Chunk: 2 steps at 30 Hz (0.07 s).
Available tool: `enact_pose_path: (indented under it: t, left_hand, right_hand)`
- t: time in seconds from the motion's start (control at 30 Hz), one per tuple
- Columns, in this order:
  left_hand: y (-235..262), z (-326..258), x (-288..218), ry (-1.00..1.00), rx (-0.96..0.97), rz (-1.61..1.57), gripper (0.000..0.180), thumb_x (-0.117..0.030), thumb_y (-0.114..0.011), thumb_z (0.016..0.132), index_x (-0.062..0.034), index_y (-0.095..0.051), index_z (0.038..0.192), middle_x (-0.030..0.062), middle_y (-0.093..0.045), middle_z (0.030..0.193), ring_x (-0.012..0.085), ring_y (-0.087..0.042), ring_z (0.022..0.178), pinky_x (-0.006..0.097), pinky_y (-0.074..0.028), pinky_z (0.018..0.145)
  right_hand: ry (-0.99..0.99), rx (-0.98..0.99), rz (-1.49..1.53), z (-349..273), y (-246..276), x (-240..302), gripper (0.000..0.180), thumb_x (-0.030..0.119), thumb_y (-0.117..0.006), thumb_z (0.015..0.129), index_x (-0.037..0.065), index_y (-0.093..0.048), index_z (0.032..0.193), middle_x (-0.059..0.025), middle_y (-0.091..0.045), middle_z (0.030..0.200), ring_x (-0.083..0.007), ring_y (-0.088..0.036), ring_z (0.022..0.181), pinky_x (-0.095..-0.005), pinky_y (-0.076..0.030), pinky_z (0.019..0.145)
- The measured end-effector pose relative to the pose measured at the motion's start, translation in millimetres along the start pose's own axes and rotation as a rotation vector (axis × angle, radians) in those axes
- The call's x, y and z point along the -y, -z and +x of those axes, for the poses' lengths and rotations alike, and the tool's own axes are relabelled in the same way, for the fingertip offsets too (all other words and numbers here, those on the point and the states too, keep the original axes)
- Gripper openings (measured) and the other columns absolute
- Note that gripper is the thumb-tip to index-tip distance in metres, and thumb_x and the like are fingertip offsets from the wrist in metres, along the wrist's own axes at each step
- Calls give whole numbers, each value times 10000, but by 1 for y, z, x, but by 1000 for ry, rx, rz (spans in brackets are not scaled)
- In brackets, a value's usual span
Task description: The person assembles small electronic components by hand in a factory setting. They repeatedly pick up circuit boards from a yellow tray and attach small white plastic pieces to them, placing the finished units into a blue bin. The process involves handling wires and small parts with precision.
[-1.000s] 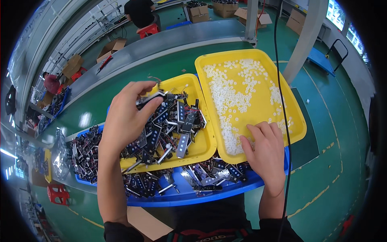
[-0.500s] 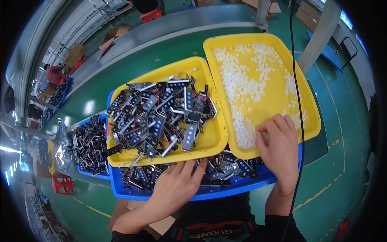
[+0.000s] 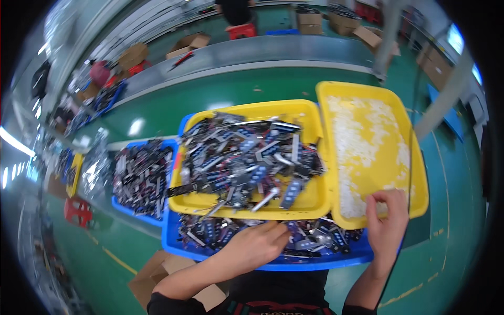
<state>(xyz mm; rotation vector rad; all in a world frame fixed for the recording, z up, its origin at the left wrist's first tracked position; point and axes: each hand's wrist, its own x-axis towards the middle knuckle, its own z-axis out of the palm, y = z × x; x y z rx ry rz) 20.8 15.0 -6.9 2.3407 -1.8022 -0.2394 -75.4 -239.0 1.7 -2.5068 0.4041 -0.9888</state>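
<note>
My right hand [image 3: 389, 218] is over the near end of a yellow tray [image 3: 420, 184] scattered with small white plastic rings [image 3: 357, 152]. Its thumb and forefinger come together in a pinch; anything between them is too small to make out. My left hand [image 3: 255, 247] is closed above the blue bin [image 3: 310, 266], just in front of a second yellow tray [image 3: 252, 212]; what its fingers hold is hidden. That tray is heaped with small black electronic modules [image 3: 247, 157] with silver strips and wires. More of these modules fill the blue bin underneath.
Another blue bin [image 3: 137, 202] of similar parts stands at the left, near clear plastic wrap [image 3: 97, 165]. A dark cable [image 3: 412, 136] hangs down over the right tray. Behind runs a long grey bench [image 3: 252, 51]. An open carton [image 3: 152, 275] lies below at the left.
The view has shifted, so the trays appear lower and further right. My left hand's fingers have drawn together over the blue bin. My right hand stays at the near end of the ring tray.
</note>
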Motion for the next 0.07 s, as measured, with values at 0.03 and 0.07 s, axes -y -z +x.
enact_pose_path:
  t: [0.03,0.07]
  left_hand:
    - [6,-2,-2,10,50,24,370,-56,-587,776,-3,-617,1140,100,-601,1110,230,-595,1081,299,-520,887]
    - [9,0,-2,11,87,41,437,-55,-594,775,-2,-589,1208,86,-591,1133,218,-570,1131,279,-497,921]
  right_hand:
    - [-2,-5,34,-4,-3,-4,139,-21,-703,738,25,-584,795,-115,-600,751,-312,-560,737,-417,-440,671]
    - [21,12,74,-1,-14,1,139,-21,-703,738,25,-584,795,-115,-600,751,-312,-560,737,-417,-440,671]
